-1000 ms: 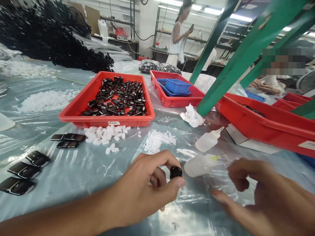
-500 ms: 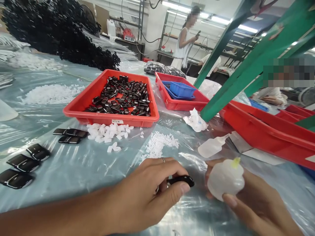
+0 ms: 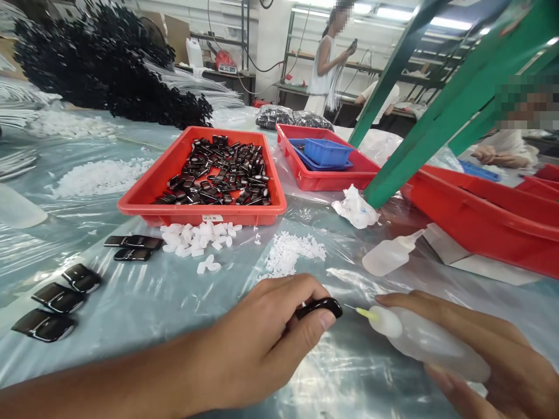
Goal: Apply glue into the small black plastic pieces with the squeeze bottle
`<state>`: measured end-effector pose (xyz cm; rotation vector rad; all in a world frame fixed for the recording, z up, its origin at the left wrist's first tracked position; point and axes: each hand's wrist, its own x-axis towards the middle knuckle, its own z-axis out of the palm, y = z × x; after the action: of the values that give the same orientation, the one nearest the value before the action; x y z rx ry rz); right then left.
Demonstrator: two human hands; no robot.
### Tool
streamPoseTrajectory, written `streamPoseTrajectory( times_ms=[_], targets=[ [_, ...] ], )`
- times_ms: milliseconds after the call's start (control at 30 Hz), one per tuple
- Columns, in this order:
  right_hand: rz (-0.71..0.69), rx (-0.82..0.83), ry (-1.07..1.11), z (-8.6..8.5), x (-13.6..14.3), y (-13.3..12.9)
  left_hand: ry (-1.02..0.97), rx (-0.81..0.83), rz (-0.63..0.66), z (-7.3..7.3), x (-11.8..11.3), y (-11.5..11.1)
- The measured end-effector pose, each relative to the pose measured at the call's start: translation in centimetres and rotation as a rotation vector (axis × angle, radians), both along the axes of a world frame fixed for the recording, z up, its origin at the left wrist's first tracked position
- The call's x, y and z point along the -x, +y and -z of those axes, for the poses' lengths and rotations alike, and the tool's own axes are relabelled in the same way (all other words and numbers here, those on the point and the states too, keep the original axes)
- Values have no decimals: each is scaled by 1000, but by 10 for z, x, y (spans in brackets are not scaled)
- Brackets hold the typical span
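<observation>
My left hand (image 3: pixel 279 331) pinches a small glossy black plastic piece (image 3: pixel 321 306) between thumb and fingers; its lower part is hidden in the palm. My right hand (image 3: pixel 493 343) is wrapped round a translucent squeeze bottle (image 3: pixel 437 343) lying almost level. The bottle's yellow-based needle tip points left at the end of the black piece, with a narrow gap between them. Beyond my hands lie a heap of tiny white bits (image 3: pixel 290 253) and a pile of white oval pieces (image 3: pixel 196 238). Several black plastic pieces (image 3: pixel 59 298) rest at the left.
A red tray (image 3: pixel 201 216) full of black pieces stands ahead. Behind it, another red tray (image 3: pixel 301 181) holds blue trays (image 3: pixel 327 156). A second squeeze bottle (image 3: pixel 386 257), crumpled tissue (image 3: pixel 356 208) and a green post (image 3: pixel 419 128) are at right. People are in the background.
My right hand has tipped the squeeze bottle over, so its needle now points left towards the black piece. My left hand keeps its pinch in nearly the same place.
</observation>
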<state>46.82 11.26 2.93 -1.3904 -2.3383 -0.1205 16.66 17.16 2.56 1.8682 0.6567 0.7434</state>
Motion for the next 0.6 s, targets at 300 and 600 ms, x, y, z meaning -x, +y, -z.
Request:
streamPoseTrajectory(
  times_ms=[300,600],
  targets=[
    [-84,-11,-53,-5,0,5,23,-41,10,2,0,0],
    [-79,-48,-128,-11,1,5,29,-73,14,3,0,-1]
  ],
)
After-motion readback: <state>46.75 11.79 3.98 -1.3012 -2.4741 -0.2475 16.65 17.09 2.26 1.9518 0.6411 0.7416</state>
